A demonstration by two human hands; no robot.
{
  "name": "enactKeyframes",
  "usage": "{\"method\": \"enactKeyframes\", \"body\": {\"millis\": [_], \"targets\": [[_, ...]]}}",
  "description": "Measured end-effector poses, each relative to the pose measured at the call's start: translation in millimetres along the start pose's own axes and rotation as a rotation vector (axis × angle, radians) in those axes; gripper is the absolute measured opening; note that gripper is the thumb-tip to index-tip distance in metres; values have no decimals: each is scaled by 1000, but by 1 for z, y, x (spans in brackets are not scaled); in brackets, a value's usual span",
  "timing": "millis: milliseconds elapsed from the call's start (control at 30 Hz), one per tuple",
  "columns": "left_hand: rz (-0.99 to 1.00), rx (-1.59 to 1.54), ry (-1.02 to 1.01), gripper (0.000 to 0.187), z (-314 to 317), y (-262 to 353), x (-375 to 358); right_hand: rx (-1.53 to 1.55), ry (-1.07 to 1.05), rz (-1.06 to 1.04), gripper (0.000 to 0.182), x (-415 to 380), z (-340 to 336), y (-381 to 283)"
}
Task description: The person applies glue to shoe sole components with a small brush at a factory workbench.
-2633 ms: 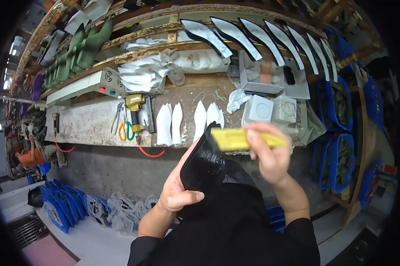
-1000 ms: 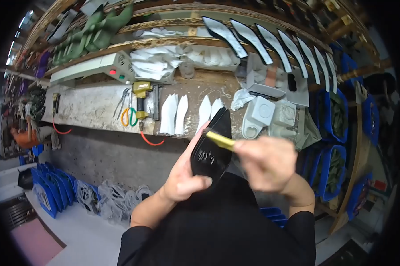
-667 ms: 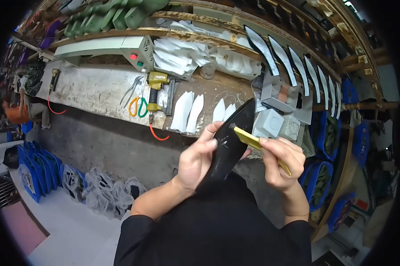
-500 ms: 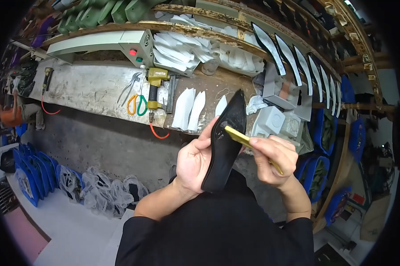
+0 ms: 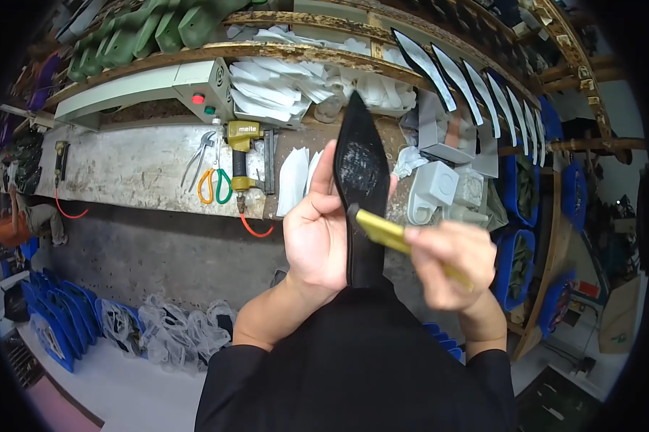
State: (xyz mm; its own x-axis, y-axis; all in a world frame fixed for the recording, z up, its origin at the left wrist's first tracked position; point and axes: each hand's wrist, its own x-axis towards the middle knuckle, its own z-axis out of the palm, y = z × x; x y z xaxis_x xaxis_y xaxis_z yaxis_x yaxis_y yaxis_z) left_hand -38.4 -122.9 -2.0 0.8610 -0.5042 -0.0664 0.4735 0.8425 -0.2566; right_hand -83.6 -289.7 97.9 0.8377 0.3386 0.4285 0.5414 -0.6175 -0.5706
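Note:
A long black pointed insole (image 5: 362,158) is held nearly upright in my left hand (image 5: 318,234), its tip pointing away from me. Whitish smears show on its upper face. My right hand (image 5: 450,266) grips a yellow-handled brush (image 5: 382,230), slightly blurred. The brush's dark tip is at the insole's left edge, around its middle; whether it touches cannot be told. Behind the insole, white pointed sheets (image 5: 293,181) lie on the workbench (image 5: 144,158).
A nail gun (image 5: 243,155), scissors (image 5: 216,186) and pliers (image 5: 198,158) lie on the bench. White containers (image 5: 432,189) stand at right. White-faced insoles (image 5: 425,68) hang from the rack. Blue bins (image 5: 515,270) stand right. Another person (image 5: 11,227) is at far left.
The insole has turned more upright and its tip has moved up and left. The brush has shifted left and down across it, toward the edge. The head view has shifted slightly.

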Motion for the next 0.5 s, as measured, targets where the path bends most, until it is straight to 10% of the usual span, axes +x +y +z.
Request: {"method": "enactKeyframes", "body": {"millis": [500], "targets": [[17,-122,-19,58,9,13,34,35,-63,-97,22,-27,-7,-27]]}}
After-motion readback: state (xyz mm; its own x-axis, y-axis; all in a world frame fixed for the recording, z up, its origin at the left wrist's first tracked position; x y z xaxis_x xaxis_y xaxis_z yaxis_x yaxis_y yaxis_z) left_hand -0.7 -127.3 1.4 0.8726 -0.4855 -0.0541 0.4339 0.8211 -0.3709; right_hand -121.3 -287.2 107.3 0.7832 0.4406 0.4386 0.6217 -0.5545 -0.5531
